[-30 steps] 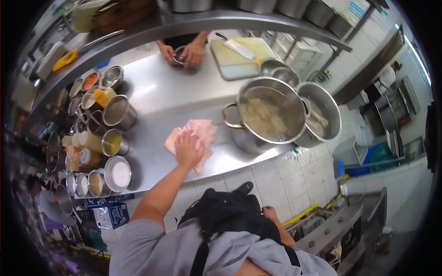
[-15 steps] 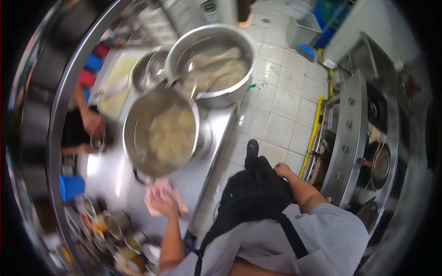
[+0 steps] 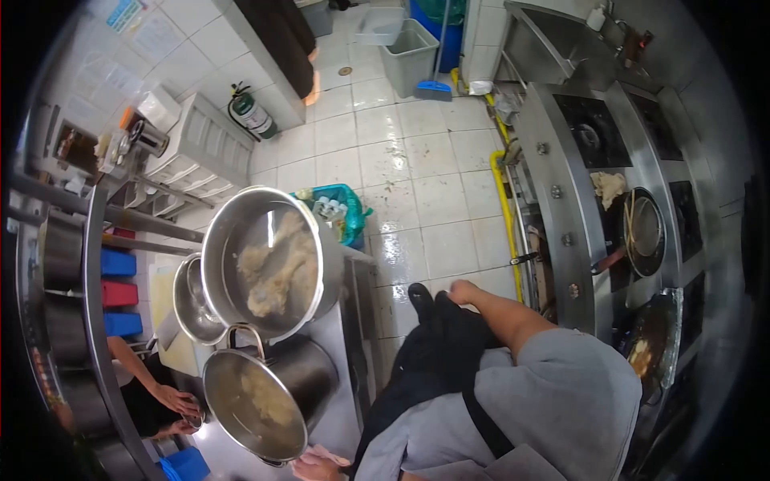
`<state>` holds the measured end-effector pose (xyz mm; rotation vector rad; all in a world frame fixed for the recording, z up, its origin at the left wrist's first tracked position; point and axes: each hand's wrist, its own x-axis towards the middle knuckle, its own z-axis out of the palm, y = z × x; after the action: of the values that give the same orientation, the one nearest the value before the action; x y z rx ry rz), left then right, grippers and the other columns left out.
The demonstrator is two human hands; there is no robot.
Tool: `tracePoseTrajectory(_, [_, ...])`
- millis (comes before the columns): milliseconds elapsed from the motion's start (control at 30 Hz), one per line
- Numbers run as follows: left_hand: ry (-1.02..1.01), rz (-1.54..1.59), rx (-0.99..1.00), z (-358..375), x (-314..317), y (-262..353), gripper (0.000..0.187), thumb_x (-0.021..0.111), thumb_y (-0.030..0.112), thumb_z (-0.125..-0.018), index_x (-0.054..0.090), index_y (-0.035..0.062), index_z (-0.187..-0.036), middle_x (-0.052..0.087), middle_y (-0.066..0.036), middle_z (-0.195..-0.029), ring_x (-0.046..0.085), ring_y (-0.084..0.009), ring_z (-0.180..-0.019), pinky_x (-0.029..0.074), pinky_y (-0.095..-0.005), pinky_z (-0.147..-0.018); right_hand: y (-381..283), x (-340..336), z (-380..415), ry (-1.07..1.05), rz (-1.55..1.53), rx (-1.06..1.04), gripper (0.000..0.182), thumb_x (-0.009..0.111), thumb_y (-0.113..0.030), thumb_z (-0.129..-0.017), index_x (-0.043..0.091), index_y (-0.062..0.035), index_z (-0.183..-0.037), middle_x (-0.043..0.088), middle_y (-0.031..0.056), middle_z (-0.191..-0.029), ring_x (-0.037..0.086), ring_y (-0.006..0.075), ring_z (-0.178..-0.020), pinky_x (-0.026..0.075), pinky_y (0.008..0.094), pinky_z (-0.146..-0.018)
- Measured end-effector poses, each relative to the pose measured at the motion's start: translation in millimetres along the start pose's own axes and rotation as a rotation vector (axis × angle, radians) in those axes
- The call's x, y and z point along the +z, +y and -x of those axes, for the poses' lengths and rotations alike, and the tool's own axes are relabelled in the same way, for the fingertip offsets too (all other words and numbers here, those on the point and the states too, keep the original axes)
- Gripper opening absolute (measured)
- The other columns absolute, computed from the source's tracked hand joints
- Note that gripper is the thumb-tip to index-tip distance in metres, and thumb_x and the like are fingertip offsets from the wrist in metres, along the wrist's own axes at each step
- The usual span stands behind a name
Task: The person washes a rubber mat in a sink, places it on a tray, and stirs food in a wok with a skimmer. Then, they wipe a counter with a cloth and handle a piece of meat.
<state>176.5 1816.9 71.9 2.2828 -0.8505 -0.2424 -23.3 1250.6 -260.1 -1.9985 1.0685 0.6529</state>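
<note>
At the bottom edge my left hand (image 3: pixel 313 468) is closed on a pink cloth (image 3: pixel 330 455), beside the lower handle of a steel stockpot (image 3: pixel 314 377). Whether the hand touches that handle cannot be made out. Cloudy liquid and pale chunks (image 3: pixel 269 397) fill part of this pot. A wider metal pot (image 3: pixel 327 276) stands just beyond it, with large pale meat pieces (image 3: pixel 277 268) in liquid. My right hand (image 3: pixel 459 292) hangs in front of my dark apron, away from the pots; its fingers are mostly hidden.
Across the steel table (image 3: pixel 341 341), another person's hands (image 3: pixel 178 401) hold a small metal item. Metal bowls (image 3: pixel 191 298) sit by the wide pot. A stove (image 3: pixel 573 200) with pans lines the right side. Tiled floor (image 3: pixel 393 168) runs between, with a grey bin (image 3: pixel 409 60) and a broom (image 3: pixel 434 90).
My view has swung up and to the left, so the pots appear lower. The left hand, earlier spread flat over the cloth on the table, is now closed on it beside the near pot.
</note>
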Motion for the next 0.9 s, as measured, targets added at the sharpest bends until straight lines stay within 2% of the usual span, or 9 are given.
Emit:
tracePoseTrajectory(100, [-0.053, 0.012, -0.004, -31.7, 46.9, -23.6, 0.032, 0.046, 0.027, -0.096, 0.064, 0.0031, -0.107, 0.065, -0.018, -0.093, 0.063, -0.0356, -0.087, 0.05, -0.051, -0.085, -7.9, -37.6, -20.7, 0.1, -0.074, -0.038, 0.038, 0.06, -0.034, -0.085, 0.075, -0.0009, -0.099, 0.071, 0.0238, -0.104, 0.068, 0.0403, -0.101, 0.054, 0.0466, -0.092])
tracePoseTrajectory(233, [-0.101, -0.023, -0.109, -14.9, 93.9, -24.7, 0.033, 0.047, 0.029, -0.097, 0.064, 0.0027, -0.108, 0.066, -0.017, -0.096, 0.063, -0.0349, -0.09, 0.05, -0.0493, -0.087, -13.2, -85.3, -38.8, 0.129, -0.073, -0.065, 0.038, 0.06, -0.031, -0.085, 0.074, -0.0004, -0.102, 0.071, 0.0237, -0.108, 0.067, 0.0395, -0.104, 0.053, 0.0462, -0.092])
tracePoseTrajectory(333, [-0.116, -0.056, -0.217, 5.1, 116.5, -8.6, 0.034, 0.048, 0.03, -0.098, 0.064, 0.0024, -0.108, 0.066, -0.017, -0.098, 0.063, -0.0344, -0.092, 0.05, -0.0479, -0.089, -20.6, -109.5, -57.4, -0.036, 0.046, -0.064, 0.039, 0.06, -0.033, -0.086, 0.074, -0.0005, -0.102, 0.071, 0.0234, -0.108, 0.067, 0.0398, -0.104, 0.053, 0.0459, -0.092])
tracePoseTrajectory(433, [-0.125, -0.052, -0.304, -1.3, 158.7, 9.4, 0.035, 0.049, 0.031, -0.098, 0.064, 0.002, -0.109, 0.066, -0.017, -0.1, 0.063, -0.0339, -0.094, 0.049, -0.0466, -0.091, -45.3, -142.2, -63.7, -0.013, 0.112, -0.253, 0.04, 0.058, -0.033, -0.089, 0.072, 0.0023, -0.102, 0.069, 0.026, -0.111, 0.065, 0.0414, -0.108, 0.051, 0.0467, -0.095])
tracePoseTrajectory(567, [-0.2, -0.054, -0.452, -1.5, 198.7, 48.0, 0.036, 0.05, 0.033, -0.099, 0.064, 0.0016, -0.109, 0.067, -0.017, -0.102, 0.063, -0.0332, -0.097, 0.049, -0.0448, -0.094, -71.3, -185.5, -104.7, 0.067, 0.083, -0.336, 0.041, 0.059, -0.036, -0.089, 0.073, 0.0, -0.102, 0.07, 0.0243, -0.108, 0.066, 0.0409, -0.103, 0.053, 0.047, -0.091])
tracePoseTrajectory(633, [-0.263, -0.068, -0.472, -36.9, 208.2, 52.2, 0.037, 0.05, 0.034, -0.099, 0.063, 0.0014, -0.109, 0.067, -0.017, -0.103, 0.063, -0.0328, -0.098, 0.049, -0.0439, -0.095, -96.0, -219.9, -110.5, 0.091, 0.047, -0.335, 0.041, 0.059, -0.037, -0.089, 0.073, -0.0009, -0.102, 0.07, 0.0235, -0.107, 0.067, 0.0405, -0.102, 0.053, 0.047, -0.09])
tracePoseTrajectory(733, [-0.403, -0.075, -0.453, -119.6, 238.2, 50.6, 0.038, 0.051, 0.036, -0.1, 0.063, 0.0011, -0.11, 0.067, -0.017, -0.105, 0.063, -0.0323, -0.1, 0.048, -0.0426, -0.097, -120.8, -255.4, -126.6, -0.005, 0.005, -0.42, 0.038, 0.061, -0.036, -0.089, 0.072, -0.0032, -0.104, 0.072, 0.0207, -0.103, 0.068, 0.0381, -0.1, 0.054, 0.0445, -0.089])
tracePoseTrajectory(800, [-0.538, -0.097, -0.358, -220.8, 266.0, 41.1, 0.039, 0.052, 0.036, -0.1, 0.063, 0.0009, -0.11, 0.067, -0.017, -0.107, 0.064, -0.0319, -0.101, 0.048, -0.0417, -0.098, -117.8, -266.0, -156.7, 0.074, 0.006, -0.493, 0.034, 0.062, -0.034, -0.088, 0.072, -0.0061, -0.105, 0.071, 0.021, -0.105, 0.067, 0.038, -0.101, 0.054, 0.0443, -0.09])
tracePoseTrajectory(900, [-0.764, -0.125, -0.201, -379.0, 343.8, 65.9, 0.04, 0.052, 0.038, -0.101, 0.063, 0.0006, -0.111, 0.067, -0.016, -0.109, 0.064, -0.0314, -0.103, 0.048, -0.0404, -0.1, -95.7, -311.8, -172.4, 0.038, -0.025, -0.372, 0.033, 0.063, -0.032, -0.087, 0.071, -0.0071, -0.108, 0.07, 0.0225, -0.107, 0.066, 0.0402, -0.103, 0.053, 0.0459, -0.09])
